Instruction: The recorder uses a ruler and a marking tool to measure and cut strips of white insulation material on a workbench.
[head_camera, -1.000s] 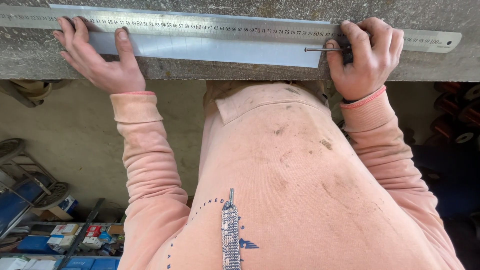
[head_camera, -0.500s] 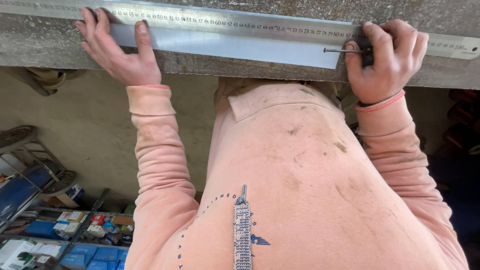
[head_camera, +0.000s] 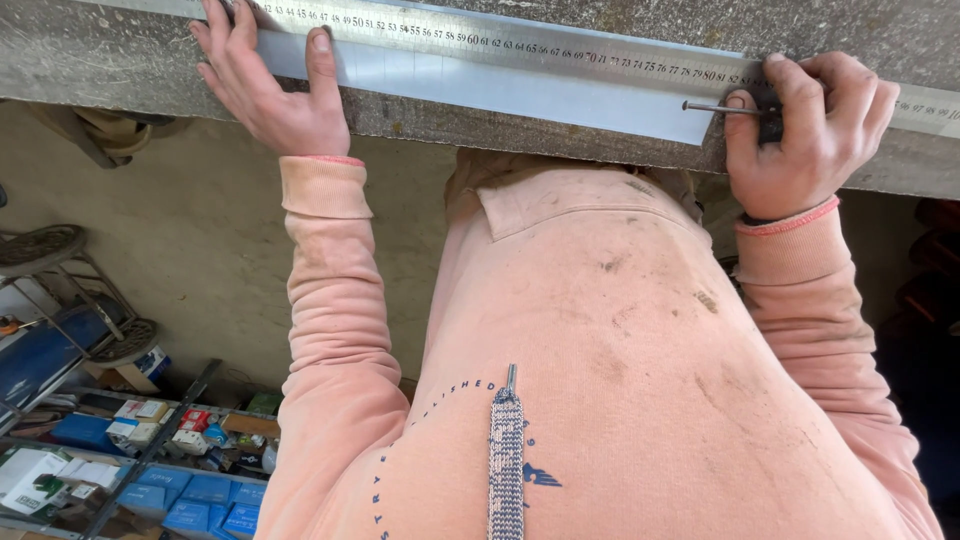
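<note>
Ruler (head_camera: 520, 45) position unchanged on grey slab (head_camera: 120, 60) since half a second ago. Left hand (head_camera: 270, 85) at 10 o'clock, fingers flat, pinning it. Right hand (head_camera: 805, 135) at 2 o'clock, fingers closed on scriber (head_camera: 720, 107); tip remains at ruler edge.

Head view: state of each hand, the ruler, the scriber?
Left hand: open, pressed flat on the ruler.
Right hand: shut on the scriber.
Ruler: lying flat along the slab.
Scriber: held level, tip against the metal strip.
</note>
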